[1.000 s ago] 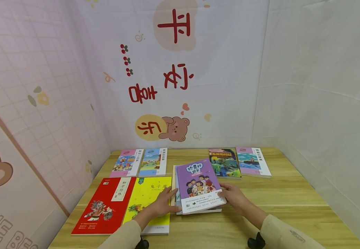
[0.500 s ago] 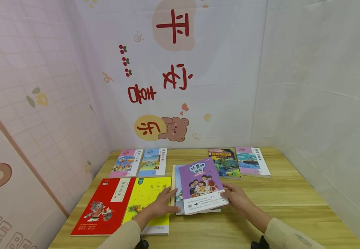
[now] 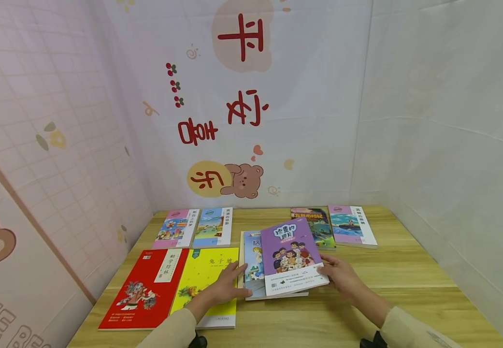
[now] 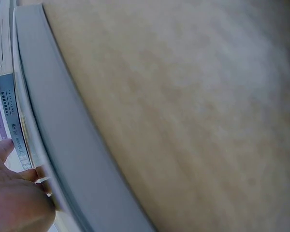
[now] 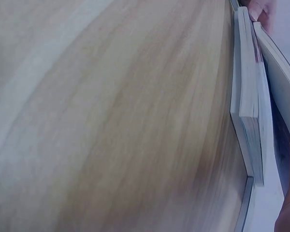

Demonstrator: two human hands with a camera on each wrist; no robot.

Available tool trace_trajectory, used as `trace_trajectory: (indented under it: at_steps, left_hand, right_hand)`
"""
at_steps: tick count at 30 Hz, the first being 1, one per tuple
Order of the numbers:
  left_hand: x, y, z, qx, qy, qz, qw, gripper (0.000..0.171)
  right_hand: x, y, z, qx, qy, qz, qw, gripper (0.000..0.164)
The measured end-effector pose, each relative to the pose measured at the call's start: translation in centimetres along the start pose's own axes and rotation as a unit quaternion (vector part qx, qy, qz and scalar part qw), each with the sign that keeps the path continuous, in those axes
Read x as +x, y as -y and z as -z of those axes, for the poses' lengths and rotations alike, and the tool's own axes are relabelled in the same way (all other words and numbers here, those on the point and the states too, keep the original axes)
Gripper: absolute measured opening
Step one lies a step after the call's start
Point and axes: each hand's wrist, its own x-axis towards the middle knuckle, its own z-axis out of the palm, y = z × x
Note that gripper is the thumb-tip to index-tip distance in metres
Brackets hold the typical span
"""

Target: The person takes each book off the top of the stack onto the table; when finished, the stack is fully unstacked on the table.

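Observation:
A purple book (image 3: 290, 249) with a white lower band overlaps a light-blue book (image 3: 254, 270) in the stack at the table's middle. My right hand (image 3: 349, 282) grips the purple book by its lower right edge. Tilted pages of that purple book (image 5: 280, 63) show in the right wrist view, with a gap above the books below. My left hand (image 3: 221, 290) rests at the stack's left side, thumb and fingertips touching the blue book's lower left part. In the left wrist view, its fingers (image 4: 4, 146) meet the blue book's spine (image 4: 12, 113). The rest of the stack is mostly covered.
A red book (image 3: 142, 290) and a yellow book (image 3: 205, 280) lie at the left, the yellow one partly under my left arm. Along the back are a pink book (image 3: 176, 229), a blue landscape book (image 3: 213, 227), a dark-green book (image 3: 325, 232) and another pink one (image 3: 352, 226).
My right hand has slid the purple book to the right and slightly away from me, uncovering more of the blue book. The left hand has stayed in place.

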Motion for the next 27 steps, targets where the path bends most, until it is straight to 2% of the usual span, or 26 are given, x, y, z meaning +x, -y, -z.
trace_trajectory:
  at_steps: [27]
  left_hand:
    - [0.2,0.4,0.0,0.003,0.005,0.000,1.0000,0.085]
  right_hand:
    - [-2.3,0.8,4.6,-0.017,-0.013,0.002,1.000,0.064]
